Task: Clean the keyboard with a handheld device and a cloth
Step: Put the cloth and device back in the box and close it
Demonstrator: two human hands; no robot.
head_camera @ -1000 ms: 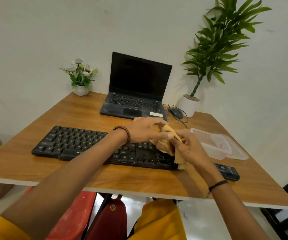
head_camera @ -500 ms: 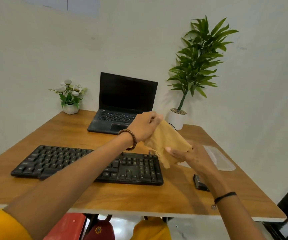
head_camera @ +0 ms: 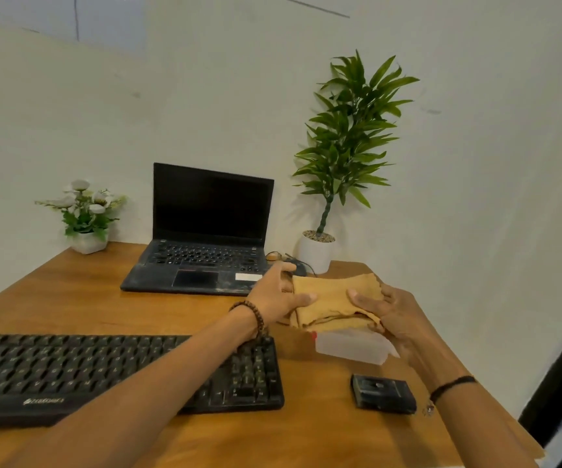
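Far left, near the front edge of the wooden desk: black keyboard, lying flat, its right half crossed by the left forearm passing above it. Behind it, against the wall: small white flower pot with white blooms. Further right at the back: open black laptop, screen dark.

Just right of the laptop's front corner: left hand, beaded bracelet on the wrist. Thumb laid over the top of the tan cloth at its left end, fingers behind it, pinching it firmly. Half hidden behind that hand: black mouse.

Between the two hands, raised off the desk: the cloth, folded in layers, spanning sideways from one grip to the other, loose edges at the bottom. Beyond and to the right of the keyboard's right end, not touching the keys.

At the cloth's right end: right hand, thumb pressed on top, fingers curled underneath, black cord round the wrist. Behind, in the corner: tall potted plant. Directly below the cloth: clear plastic container on the desk. Nearer the front edge, right of the keyboard and apart from it: black handheld device, lying flat, untouched.
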